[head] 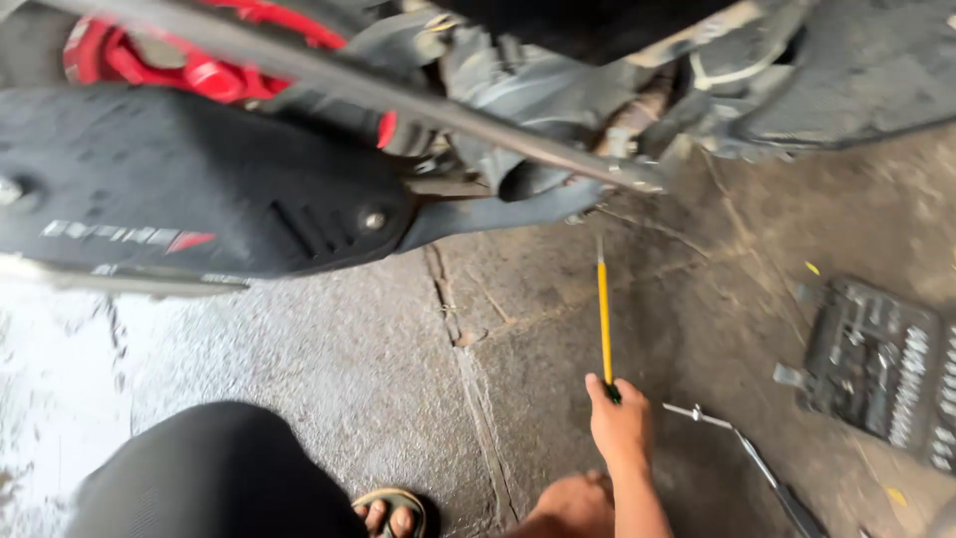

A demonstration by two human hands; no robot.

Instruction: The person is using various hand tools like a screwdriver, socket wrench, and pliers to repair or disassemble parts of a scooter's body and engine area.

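Head view: right hand [619, 426] closed around the lower end of a long yellow tool [603, 317], tip pointing up toward the scooter underside [518, 149] above the concrete floor [398, 349]. Probably stiff, light, thin; best gripped low, at the dark end. Left hand out of sight.

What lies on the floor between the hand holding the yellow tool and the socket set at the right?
In the head view, a metal wrench lies on the concrete between the right hand and the socket set.
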